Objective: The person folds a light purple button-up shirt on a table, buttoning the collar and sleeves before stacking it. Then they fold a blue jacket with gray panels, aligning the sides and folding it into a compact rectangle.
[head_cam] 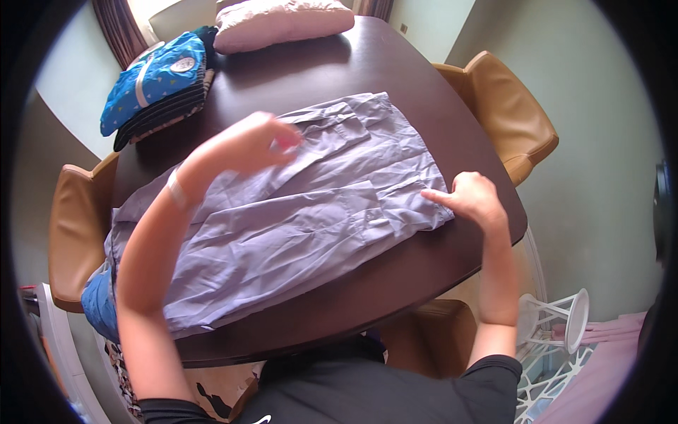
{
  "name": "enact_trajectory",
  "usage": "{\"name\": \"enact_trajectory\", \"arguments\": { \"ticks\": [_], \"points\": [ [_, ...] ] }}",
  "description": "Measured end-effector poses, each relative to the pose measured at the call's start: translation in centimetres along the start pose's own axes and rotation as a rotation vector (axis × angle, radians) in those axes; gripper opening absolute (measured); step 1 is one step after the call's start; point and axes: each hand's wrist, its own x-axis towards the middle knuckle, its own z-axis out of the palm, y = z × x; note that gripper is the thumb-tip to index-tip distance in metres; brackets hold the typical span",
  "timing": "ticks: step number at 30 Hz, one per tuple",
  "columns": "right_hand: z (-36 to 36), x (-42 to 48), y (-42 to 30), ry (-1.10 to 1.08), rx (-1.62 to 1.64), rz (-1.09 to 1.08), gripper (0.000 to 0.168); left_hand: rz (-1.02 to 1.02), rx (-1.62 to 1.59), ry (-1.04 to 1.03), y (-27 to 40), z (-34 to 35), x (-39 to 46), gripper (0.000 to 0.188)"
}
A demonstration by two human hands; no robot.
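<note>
A wrinkled grey-lavender garment (312,212) with buttoned flaps lies spread over the dark table, its left end hanging near a blue cloth (100,305) at the table's left edge. Above the garment's upper middle is my left hand (265,143), blurred, its fingers curled; whether it pinches any fabric cannot be told. A pale band circles that wrist. At the garment's right edge my right hand (471,199) rests with its thumb stretched out over the cloth and the other fingers curled under, nothing visibly gripped.
Folded clothes, a blue patterned one (159,79) on top, are stacked at the table's far left. A pink pillow-like bundle (286,24) sits at the far edge. Tan chairs (508,116) flank the dark table (328,312). A white rack (556,371) stands low at right.
</note>
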Motion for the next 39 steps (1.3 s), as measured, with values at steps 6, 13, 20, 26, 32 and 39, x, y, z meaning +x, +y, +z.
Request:
{"name": "enact_trajectory", "arguments": {
  "ticks": [6,13,20,26,32,39],
  "points": [
    [5.4,-0.6,0.0,0.251,0.248,-0.132,0.046,-0.342,-0.021,-0.001,-4.0,3.6,12.8,0.054],
    [5.9,-1.4,-0.1,0.308,0.388,-0.196,0.039,-0.475,0.151,-0.112,-3.8,4.8,17.7,0.08],
    [5.5,-1.6,1.4,0.144,0.509,-0.246,0.049,-0.419,0.085,-0.289,-3.1,5.0,20.1,0.061],
    [5.2,-2.5,1.0,0.239,0.334,-0.325,0.043,-0.322,0.046,-0.322,-1.4,3.8,18.8,0.041],
    [6.7,-3.2,-0.3,0.352,0.332,-0.408,0.028,-0.241,0.078,-0.095,-2.2,3.1,16.6,0.036],
    [2.8,1.0,3.3,0.645,0.447,-0.181,0.019,-0.173,-0.233,0.341,-0.9,-0.4,14.7,0.032]
  ]
}}
